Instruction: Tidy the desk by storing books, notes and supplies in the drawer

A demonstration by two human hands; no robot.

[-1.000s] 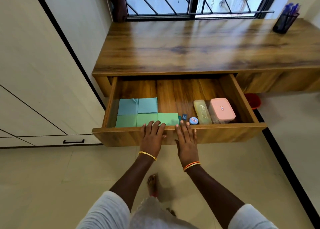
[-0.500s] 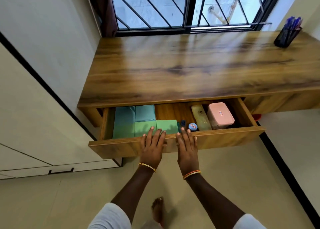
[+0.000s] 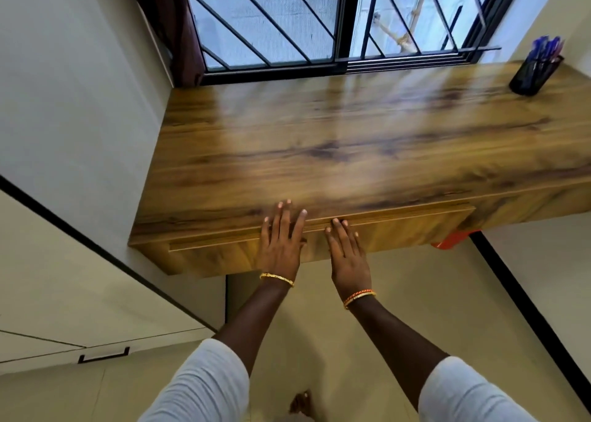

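So both hands, L (image 3: pixel 281 245) & R (image 3: pixel 347 255), flat, holding nothing, on woodgrain drawer (image 3: pixel 399 233) front, seemingly shut.

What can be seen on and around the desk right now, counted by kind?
Hands: 2, left and right, flat on the drawer front
Bangles: 2, one on the left wrist, one on the right
Pen holders: 1
Drawers: 1, shut
Total: 6

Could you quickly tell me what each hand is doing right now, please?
Left hand: open, flat against the drawer front, fingertips over the desk edge, holding nothing.
Right hand: open, flat against the drawer front, holding nothing.
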